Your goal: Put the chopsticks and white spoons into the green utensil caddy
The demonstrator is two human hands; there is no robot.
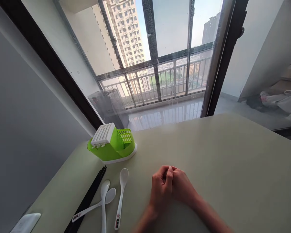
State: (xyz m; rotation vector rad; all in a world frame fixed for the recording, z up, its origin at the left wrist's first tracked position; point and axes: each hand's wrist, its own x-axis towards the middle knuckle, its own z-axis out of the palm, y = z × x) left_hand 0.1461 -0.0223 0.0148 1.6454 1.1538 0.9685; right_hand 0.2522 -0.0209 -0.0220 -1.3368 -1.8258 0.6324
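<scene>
My left hand (pixel 160 191) and my right hand (pixel 183 186) rest on the pale green table (pixel 232 168), clasped together with fingers interlaced and nothing visible in them. To their left lie three white spoons (pixel 121 194), two of them crossed. Left of the spoons lie black chopsticks (pixel 88 199), side by side. A green cutlery holder (pixel 113 144) with a white slotted lid stands at the table's far left edge.
A white object (pixel 26 223) lies at the table's near left corner. A grey wall runs along the left. Beyond the table is a large glass door (pixel 160 64) to a balcony with a railing. Bags (pixel 278 98) lie on the floor at right.
</scene>
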